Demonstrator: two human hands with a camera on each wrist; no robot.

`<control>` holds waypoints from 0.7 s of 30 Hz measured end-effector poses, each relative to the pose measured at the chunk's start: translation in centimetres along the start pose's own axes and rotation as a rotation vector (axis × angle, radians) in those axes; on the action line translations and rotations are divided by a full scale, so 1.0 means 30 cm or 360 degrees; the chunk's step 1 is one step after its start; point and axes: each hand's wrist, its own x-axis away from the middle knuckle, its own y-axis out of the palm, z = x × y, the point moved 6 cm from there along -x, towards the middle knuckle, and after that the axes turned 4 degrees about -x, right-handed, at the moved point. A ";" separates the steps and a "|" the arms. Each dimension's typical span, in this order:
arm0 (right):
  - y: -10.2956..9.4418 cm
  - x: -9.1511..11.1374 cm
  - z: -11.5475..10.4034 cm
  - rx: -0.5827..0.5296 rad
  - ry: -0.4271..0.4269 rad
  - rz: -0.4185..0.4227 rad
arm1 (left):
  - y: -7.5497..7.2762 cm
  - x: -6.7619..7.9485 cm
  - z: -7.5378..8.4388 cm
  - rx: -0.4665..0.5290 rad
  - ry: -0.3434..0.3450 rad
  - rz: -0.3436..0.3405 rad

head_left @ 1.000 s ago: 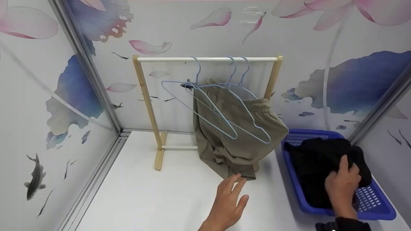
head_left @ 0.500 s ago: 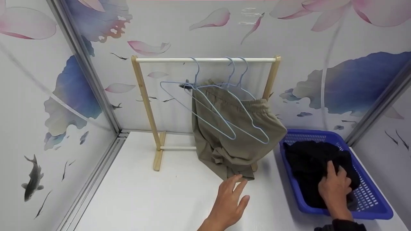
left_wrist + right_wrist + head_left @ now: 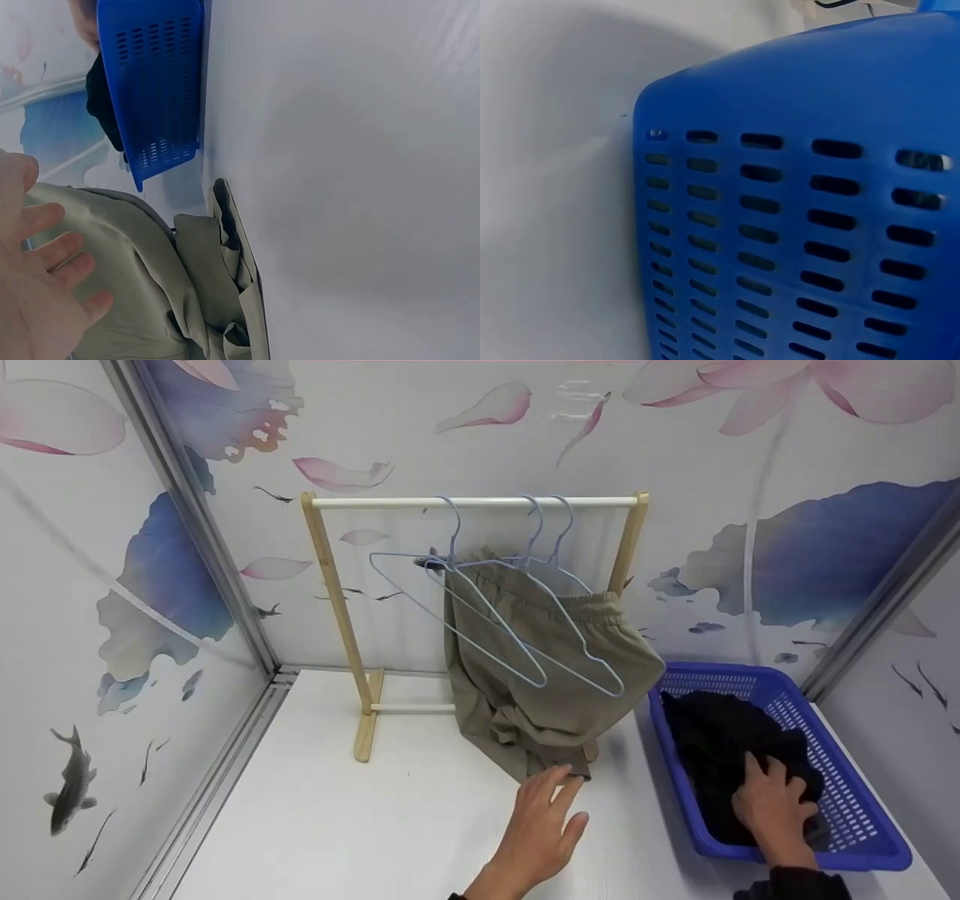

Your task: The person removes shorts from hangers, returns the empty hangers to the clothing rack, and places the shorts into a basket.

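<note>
My right hand (image 3: 776,810) is down in the blue basket (image 3: 694,829), fingers bent into a crumpled black garment (image 3: 716,735). Its thumb and fingertips are mostly hidden. In the right wrist view only the outer wall of the basket (image 3: 840,82) shows. My left hand (image 3: 536,832) hovers over the white table with its fingers loosely spread and nothing in them, just in front of the hem of khaki trousers (image 3: 517,660). Those trousers, with an elastic waist, hang from the rack; the left wrist view shows the hand (image 3: 37,300) beside their folds.
A rack with wooden legs (image 3: 335,600) and a white rail (image 3: 390,502) stands at the back of the white table (image 3: 337,817). Light-blue wire hangers (image 3: 495,600) hang from the rail, in front of and among the trousers. Patterned walls enclose the sides and back.
My right hand has drawn left and toward me inside the basket, and the black garment has shifted with it, baring more of the basket's right side. My left hand has hardly moved.
</note>
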 end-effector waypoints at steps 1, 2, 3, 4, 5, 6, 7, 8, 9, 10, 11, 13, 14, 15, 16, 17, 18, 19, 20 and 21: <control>0.004 -0.003 0.002 0.0015 0.0008 -0.0021 | 0.000 -0.003 0.002 -0.0002 0.0006 0.0008; 0.008 -0.007 0.005 0.0028 0.0018 -0.0049 | 0.002 -0.005 0.004 -0.0004 0.0009 0.0011; 0.012 -0.011 0.007 0.0039 0.0026 -0.0075 | 0.002 -0.008 0.005 -0.0001 0.0012 0.0015; 0.016 -0.016 0.009 0.0051 0.0042 -0.0113 | 0.004 -0.010 0.006 0.0004 0.0010 0.0008; 0.019 -0.019 0.012 0.0060 0.0057 -0.0143 | 0.005 -0.012 0.006 0.0013 0.0007 -0.0005; 0.023 -0.022 0.014 0.0068 0.0068 -0.0170 | 0.007 -0.014 0.006 0.0021 0.0003 -0.0022; 0.026 -0.025 0.015 0.0077 0.0076 -0.0188 | 0.010 -0.016 0.006 0.0029 -0.0002 -0.0040; 0.030 -0.027 0.018 0.0080 0.0083 -0.0210 | 0.012 -0.018 0.005 0.0044 -0.0009 -0.0057; 0.034 -0.029 0.020 0.0086 0.0091 -0.0226 | 0.013 -0.020 0.004 0.0056 -0.0012 -0.0071; 0.038 -0.032 0.023 0.0091 0.0098 -0.0237 | 0.015 -0.021 0.003 0.0065 -0.0016 -0.0084; 0.041 -0.035 0.025 0.0096 0.0106 -0.0249 | 0.016 -0.022 0.002 0.0074 -0.0019 -0.0094; 0.050 -0.043 0.034 0.0106 0.0123 -0.0278 | 0.016 -0.024 0.001 0.0084 -0.0021 -0.0099; 0.054 -0.049 0.037 0.0114 0.0132 -0.0290 | 0.016 -0.024 0.000 0.0084 -0.0022 -0.0098; 0.058 -0.054 0.041 0.0124 0.0142 -0.0303 | 0.017 -0.025 -0.001 0.0079 -0.0023 -0.0100; 0.063 -0.060 0.047 0.0134 0.0150 -0.0319 | 0.018 -0.025 -0.002 0.0079 -0.0022 -0.0098; 0.068 -0.065 0.052 0.0149 0.0159 -0.0341 | 0.019 -0.026 -0.002 0.0079 -0.0022 -0.0095; 0.074 -0.071 0.057 0.0160 0.0166 -0.0363 | 0.020 -0.027 -0.003 0.0078 -0.0020 -0.0091; 0.078 -0.075 0.060 0.0174 0.0171 -0.0381 | 0.021 -0.028 -0.004 0.0076 -0.0019 -0.0089; 0.081 -0.078 0.063 0.0187 0.0173 -0.0396 | 0.023 -0.029 -0.005 0.0077 -0.0018 -0.0090; 0.083 -0.080 0.065 0.0195 0.0173 -0.0409 | 0.024 -0.030 -0.005 0.0081 -0.0017 -0.0093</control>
